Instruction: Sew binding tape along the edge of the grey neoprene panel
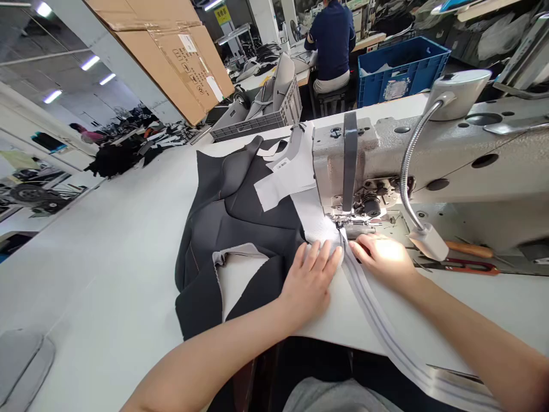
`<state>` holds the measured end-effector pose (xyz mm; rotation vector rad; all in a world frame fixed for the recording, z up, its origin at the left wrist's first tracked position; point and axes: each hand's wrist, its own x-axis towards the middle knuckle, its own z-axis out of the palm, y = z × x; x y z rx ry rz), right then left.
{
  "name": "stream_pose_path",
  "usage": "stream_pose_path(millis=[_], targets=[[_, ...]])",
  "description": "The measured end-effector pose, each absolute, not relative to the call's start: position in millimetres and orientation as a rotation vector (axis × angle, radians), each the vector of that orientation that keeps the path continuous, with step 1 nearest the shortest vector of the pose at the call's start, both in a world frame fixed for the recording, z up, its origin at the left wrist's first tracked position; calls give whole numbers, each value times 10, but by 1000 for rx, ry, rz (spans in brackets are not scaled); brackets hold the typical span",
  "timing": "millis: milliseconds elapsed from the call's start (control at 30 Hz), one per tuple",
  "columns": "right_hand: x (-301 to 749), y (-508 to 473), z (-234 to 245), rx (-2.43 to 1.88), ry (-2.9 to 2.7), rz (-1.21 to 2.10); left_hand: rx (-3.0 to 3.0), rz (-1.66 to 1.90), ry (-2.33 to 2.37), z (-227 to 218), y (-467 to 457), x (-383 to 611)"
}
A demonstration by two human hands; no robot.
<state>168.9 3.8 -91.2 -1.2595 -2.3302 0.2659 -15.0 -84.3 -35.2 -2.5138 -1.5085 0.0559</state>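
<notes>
My left hand (pixel 311 280) lies flat with fingers spread on the white edge strip (pixel 315 214) of a dark grey padded fabric piece (pixel 257 229), just left of the needle. A long white striped tape (pixel 369 297) runs from under the presser foot (pixel 339 223) down towards my lap. My right hand (pixel 384 257) is curled at the tape's right edge, thumb and forefinger drawn together there; the exact contact is partly hidden. The sewing machine (pixel 429 149) stands over the work, its lamp (pixel 431 240) lighting my right hand.
An orange-handled tool (pixel 467 249) and red-handled thread snips (pixel 469 266) lie right of my right hand. Behind the machine are a grey crate (pixel 261 126), a blue bin (pixel 401 71), a cardboard box (pixel 171 57) and a seated person (pixel 332 43). Grey pieces (pixel 26 366) lie on the white table (pixel 107 274).
</notes>
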Motion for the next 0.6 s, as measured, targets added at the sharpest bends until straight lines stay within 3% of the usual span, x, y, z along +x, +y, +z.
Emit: stream_pose_path(millis=[267, 433, 600], targets=[[1696, -41, -812, -1071, -2528, 388, -2681, 228, -1533, -209, -710, -69], [1757, 94, -961, -1127, -2376, 234, -2716, 268, -1612, -179, -678, -24], [1662, 81, -1060, -872, -2397, 149, -2708, 233, -1651, -220, -649, 1]])
